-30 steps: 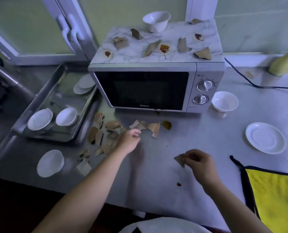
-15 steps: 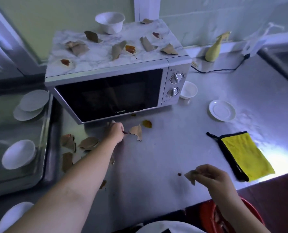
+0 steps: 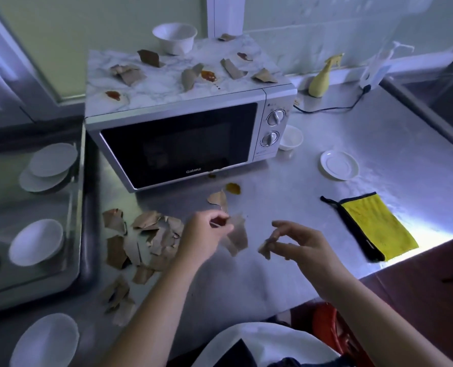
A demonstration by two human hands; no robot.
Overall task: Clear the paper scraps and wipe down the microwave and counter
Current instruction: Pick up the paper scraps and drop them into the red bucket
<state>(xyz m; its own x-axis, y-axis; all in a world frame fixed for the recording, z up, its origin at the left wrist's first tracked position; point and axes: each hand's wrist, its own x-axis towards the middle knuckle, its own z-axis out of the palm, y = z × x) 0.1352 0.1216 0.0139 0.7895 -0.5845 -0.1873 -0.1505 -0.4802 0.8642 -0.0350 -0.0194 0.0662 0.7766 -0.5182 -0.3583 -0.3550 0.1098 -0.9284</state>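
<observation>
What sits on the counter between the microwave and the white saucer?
Head view: a small white bowl, close beside the microwave; then bare counter up to the saucer.

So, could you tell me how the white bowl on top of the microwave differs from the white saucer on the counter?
The bowl is deep; the saucer is flat and shallow. The bowl stands on the microwave among paper scraps; the saucer lies on the counter. Both are white and empty.
</observation>
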